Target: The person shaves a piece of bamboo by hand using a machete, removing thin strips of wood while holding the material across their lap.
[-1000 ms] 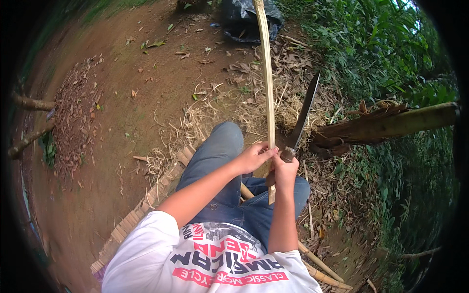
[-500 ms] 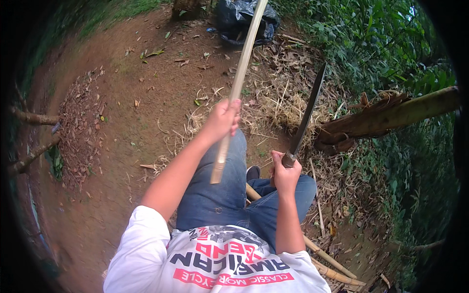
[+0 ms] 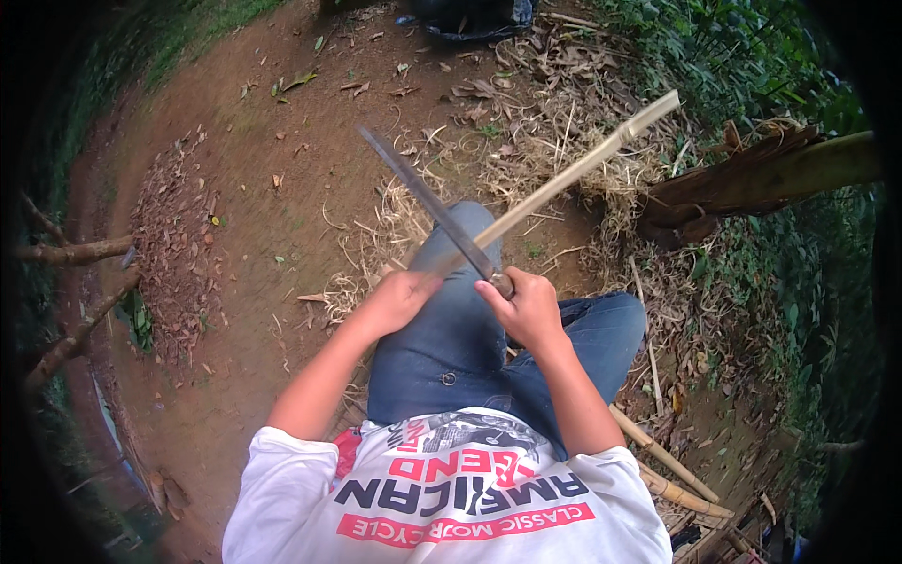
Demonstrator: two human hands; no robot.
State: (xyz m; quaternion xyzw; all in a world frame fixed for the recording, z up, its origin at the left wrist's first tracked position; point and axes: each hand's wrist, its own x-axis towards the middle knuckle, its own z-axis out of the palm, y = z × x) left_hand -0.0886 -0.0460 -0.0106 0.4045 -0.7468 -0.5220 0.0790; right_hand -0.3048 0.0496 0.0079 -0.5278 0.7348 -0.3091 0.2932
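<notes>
Left-hand grip: the left hand (image 3: pixel 404 299) is closing around the near part of the pale strip (image 3: pixel 564 181).
Right-hand grip: the right hand (image 3: pixel 531 308) is gripping the handle of the knife (image 3: pixel 425 195).
Strip position: it is extending from the left hand over the raised knee of the jeans (image 3: pixel 442 348).
Change from half a second ago: the strip was running out past the top edge and the blade was pointing up and right; now the strip is slanting right, its far end showing, and the blade is slanting left.
Strip axis: the long axis is running from lower left to upper right, the jointed end pointing away from the body.
Knife axis: the tip is pointing upper left, the blade crossing the strip near the handle; whether they are touching cannot be told.
Ground beyond: dry fibres (image 3: pixel 606 202) are lying beneath the strip's line.
Right side: a thick trunk (image 3: pixel 770 179) is leaning in; bamboo poles (image 3: pixel 665 456) are lying lower down.
</notes>
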